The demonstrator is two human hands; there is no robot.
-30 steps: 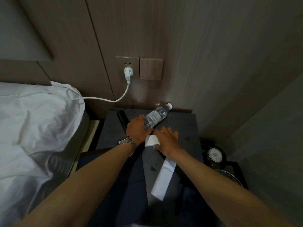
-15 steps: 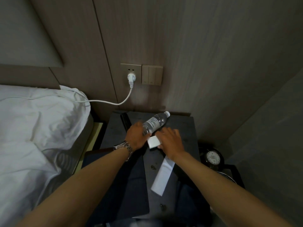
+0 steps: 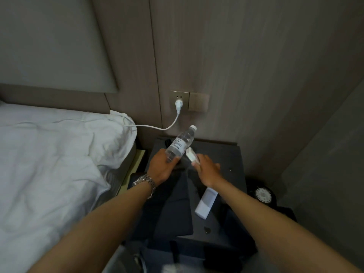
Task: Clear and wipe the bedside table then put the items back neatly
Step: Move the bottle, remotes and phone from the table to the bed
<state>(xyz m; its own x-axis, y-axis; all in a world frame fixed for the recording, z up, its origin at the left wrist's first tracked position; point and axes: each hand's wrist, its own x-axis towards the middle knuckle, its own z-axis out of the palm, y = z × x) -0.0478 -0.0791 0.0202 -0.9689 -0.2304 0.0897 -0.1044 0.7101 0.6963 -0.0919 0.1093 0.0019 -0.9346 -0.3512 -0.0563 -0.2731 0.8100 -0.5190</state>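
While the left hand (image 3: 160, 168) is gripping a clear water bottle (image 3: 181, 143) by its lower end — fingers curled round it, the white cap tilting up and away toward the wall — the right hand (image 3: 206, 169) is pinching a small white box (image 3: 191, 155) between thumb and fingertips, just beside the bottle. Both things are being held above the back part of the dark bedside table (image 3: 222, 154), apart from its top. A metal wristwatch (image 3: 144, 181) is sitting on the left wrist. A long white flat piece (image 3: 205, 202) is lying on the table under the right forearm; what it is, cannot tell. Dark cloth (image 3: 175, 209) is draping over the table's near left part. A white cable (image 3: 157, 127) is running from a plug in the wall socket (image 3: 179, 99) across to the white bedding (image 3: 55, 154) on the left. A round black object with a pale dial (image 3: 263, 195) is sitting low to the right of the table — too dim to name.
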